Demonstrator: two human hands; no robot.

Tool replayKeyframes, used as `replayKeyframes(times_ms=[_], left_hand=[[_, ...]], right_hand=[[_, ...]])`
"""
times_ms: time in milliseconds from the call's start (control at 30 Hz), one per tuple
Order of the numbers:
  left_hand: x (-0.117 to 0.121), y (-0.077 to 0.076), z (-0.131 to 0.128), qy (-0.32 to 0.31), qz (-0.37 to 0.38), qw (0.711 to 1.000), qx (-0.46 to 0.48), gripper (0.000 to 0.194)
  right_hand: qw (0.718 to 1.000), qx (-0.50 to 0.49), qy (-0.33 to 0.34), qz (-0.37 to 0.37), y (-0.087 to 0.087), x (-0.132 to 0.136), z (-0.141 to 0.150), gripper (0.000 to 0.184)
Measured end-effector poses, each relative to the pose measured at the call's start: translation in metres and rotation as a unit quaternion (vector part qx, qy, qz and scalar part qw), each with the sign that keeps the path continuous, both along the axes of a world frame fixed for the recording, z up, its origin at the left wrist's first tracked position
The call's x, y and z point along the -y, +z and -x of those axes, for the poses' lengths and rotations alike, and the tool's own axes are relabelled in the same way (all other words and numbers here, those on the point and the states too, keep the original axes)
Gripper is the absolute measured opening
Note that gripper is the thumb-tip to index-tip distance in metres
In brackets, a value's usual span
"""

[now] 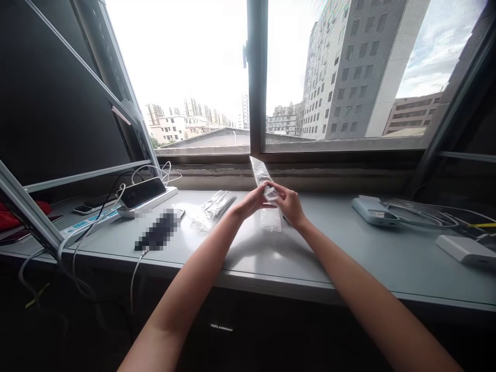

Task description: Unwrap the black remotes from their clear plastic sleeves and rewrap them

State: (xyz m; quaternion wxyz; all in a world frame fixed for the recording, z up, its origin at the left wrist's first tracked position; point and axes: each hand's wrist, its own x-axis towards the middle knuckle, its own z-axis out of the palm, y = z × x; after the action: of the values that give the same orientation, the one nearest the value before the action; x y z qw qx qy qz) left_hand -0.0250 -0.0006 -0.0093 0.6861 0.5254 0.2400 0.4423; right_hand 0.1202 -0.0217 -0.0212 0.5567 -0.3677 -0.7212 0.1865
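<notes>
Above the middle of the grey table, both my hands hold a clear plastic bag (259, 169) that stands up tilted between them. My left hand (252, 200) pinches it from the left, fingertips near its middle. From the right, my right hand (289, 204) closes its fingers on the same bag. Something whitish shows through the plastic between my fingers, too unclear to name. Below my hands another piece of clear plastic (270, 221) reaches down to the tabletop; I cannot tell whether it is part of the same bag. Left of my hands lies a pile of clear plastic bags (217, 206).
A phone with a blurred screen (158, 232) lies at left, its cable over the table edge. Behind it are power strips (91, 222), a dark phone (141, 194) and cables. At right sit a pale blue device (374, 211) and a white box (465, 249). A window stands behind.
</notes>
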Motion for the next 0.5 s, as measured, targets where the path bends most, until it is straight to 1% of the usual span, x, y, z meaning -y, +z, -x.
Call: replayKeyframes(times_ms=[67, 167, 233, 367, 500], left_hand=[[-0.0017, -0.0023, -0.0005, -0.004, -0.009, 1.000, -0.006, 0.038], [-0.0038, -0.0051, -0.0015, -0.023, -0.052, 0.998, -0.030, 0.046], [-0.0041, -0.0057, -0.0025, -0.032, -0.066, 0.996, -0.048, 0.048], [-0.0015, -0.0043, -0.0042, -0.029, -0.058, 0.995, -0.074, 0.045], [0.0038, 0.0015, -0.0041, -0.040, -0.058, 0.993, -0.096, 0.045]], right_hand=[[1.000, -0.002, -0.016, -0.008, 0.0002, 0.0012, -0.0002, 0.042], [0.998, -0.003, -0.051, -0.025, -0.0012, 0.0000, -0.0009, 0.041], [0.996, -0.002, -0.079, -0.033, -0.0025, -0.0018, -0.0019, 0.042], [0.992, -0.001, -0.118, -0.046, -0.0040, -0.0040, -0.0036, 0.044], [0.985, -0.037, -0.142, -0.093, -0.0037, -0.0006, -0.0028, 0.034]])
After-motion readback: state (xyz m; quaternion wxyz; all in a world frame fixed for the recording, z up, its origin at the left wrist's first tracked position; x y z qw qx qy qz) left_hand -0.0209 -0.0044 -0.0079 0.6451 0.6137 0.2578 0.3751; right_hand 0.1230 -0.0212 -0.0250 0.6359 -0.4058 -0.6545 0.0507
